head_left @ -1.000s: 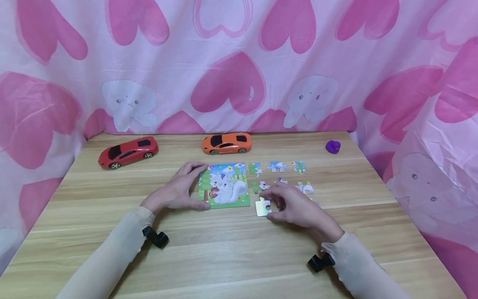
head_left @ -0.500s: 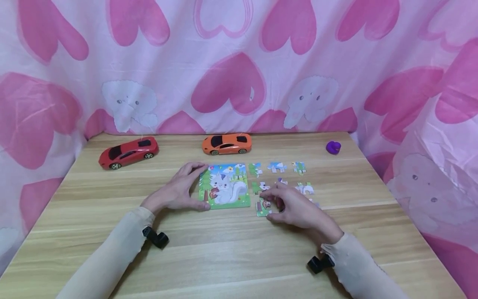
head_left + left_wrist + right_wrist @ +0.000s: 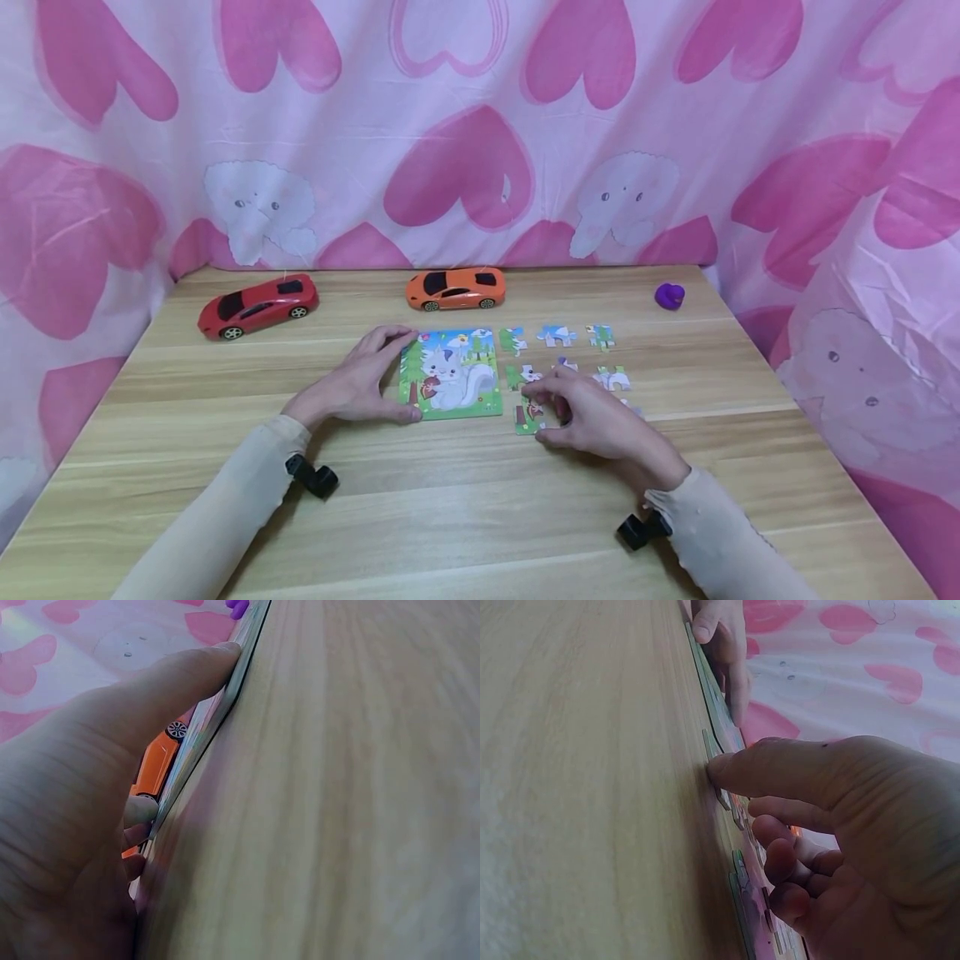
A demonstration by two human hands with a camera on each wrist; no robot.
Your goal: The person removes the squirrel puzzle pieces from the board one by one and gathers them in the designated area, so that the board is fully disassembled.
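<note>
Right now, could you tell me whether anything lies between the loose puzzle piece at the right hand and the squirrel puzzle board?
Nothing visible does: only bare wooden table separates the loose cardboard puzzle piece from the colourful squirrel puzzle board.

Toy cars and a purple toy on a wooden table

A red toy car (image 3: 257,306) sits near the back left of the wooden table (image 3: 465,500), pointing sideways. An orange toy car (image 3: 454,288) sits near the back middle, well apart from the red one. A small purple toy (image 3: 669,295) sits far off at the back right, near the table's edge. Behind the table hangs a pink curtain (image 3: 480,125) with big pink hearts and pale white elephants on it. It wraps around the left and right sides of the table too. The orange car also peeks out in the left wrist view (image 3: 155,765).
</note>
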